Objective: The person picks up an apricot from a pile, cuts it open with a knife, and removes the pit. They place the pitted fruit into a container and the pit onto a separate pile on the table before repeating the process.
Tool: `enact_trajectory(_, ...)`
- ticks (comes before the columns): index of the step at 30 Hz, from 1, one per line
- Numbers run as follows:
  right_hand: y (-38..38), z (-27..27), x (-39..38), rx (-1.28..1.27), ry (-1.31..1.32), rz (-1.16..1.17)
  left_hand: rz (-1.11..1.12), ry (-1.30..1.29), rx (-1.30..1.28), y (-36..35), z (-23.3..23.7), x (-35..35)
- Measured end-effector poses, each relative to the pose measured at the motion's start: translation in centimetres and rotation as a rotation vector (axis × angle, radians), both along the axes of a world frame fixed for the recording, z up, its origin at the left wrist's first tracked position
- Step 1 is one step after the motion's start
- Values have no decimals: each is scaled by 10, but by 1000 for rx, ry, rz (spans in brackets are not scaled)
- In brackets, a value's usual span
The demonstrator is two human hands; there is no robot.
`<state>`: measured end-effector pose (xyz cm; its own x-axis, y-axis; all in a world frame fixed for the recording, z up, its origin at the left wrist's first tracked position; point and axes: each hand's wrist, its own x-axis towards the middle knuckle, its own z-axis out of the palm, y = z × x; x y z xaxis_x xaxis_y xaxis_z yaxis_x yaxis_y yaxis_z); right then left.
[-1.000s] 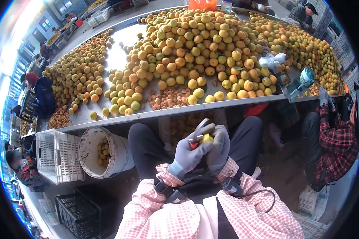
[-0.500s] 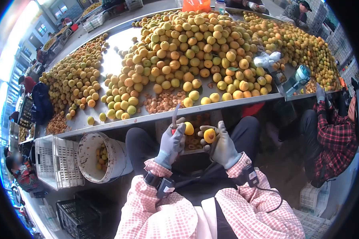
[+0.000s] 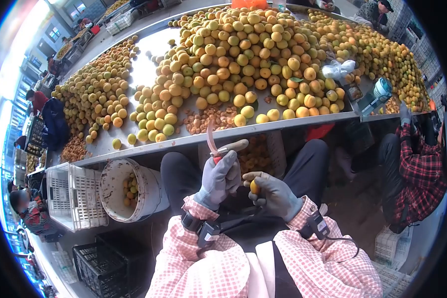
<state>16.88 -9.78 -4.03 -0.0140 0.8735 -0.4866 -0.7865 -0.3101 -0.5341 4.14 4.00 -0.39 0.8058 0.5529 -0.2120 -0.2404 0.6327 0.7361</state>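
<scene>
My gloved left hand (image 3: 217,180) is closed round the red handle of a knife (image 3: 211,141). Its curved blade points up and away from me, and the thumb sticks out to the right. Close by on the right, my gloved right hand (image 3: 275,194) has its fingers curled round a piece of apricot (image 3: 255,187), mostly hidden by the fingers. Beyond both hands, under the table edge, a crate (image 3: 279,151) holds apricot pieces. On the metal table (image 3: 184,141) lie a large heap of whole apricots (image 3: 243,54) and a small pile of brown pits (image 3: 211,119).
At my left stand a white bucket (image 3: 156,196) with some apricots inside, white crates (image 3: 74,198) and a black crate (image 3: 97,268). A teal-lidded bottle (image 3: 381,92) and a plastic bag (image 3: 338,69) are on the table. A person in a plaid shirt (image 3: 422,169) sits at the right.
The apricot half at my left hand is no longer seen there; the knife stays in it. My right hand has turned and closed more over its piece. The view has shifted slightly.
</scene>
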Motion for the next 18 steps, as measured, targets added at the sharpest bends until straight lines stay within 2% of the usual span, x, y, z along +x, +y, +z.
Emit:
enact_trajectory(5, -18, 13, -8, 62, 103, 92, -6, -97, -65, -5, 0, -5)
enact_trajectory(9, -26, 6, -10, 144, 77, 53, -37, -214, -90, -4, 2, -6)
enact_trajectory(11, -28, 5, -12, 66, -157, 201, -45, -246, -95, -6, 4, -6)
enact_trajectory(12, -29, 6, -12, 66, -153, 203, -54, -269, -100, -8, 6, -6)
enact_trajectory(15, -27, 3, -13, -32, -118, 290, -91, -327, -139, -11, 3, -6)
enact_trajectory(17, -23, -13, -15, -64, 143, 417, -127, -359, -148, -14, 1, -6)
enact_trajectory(18, -23, -12, -17, -64, 144, 418, -126, -358, -147, -15, -1, -6)
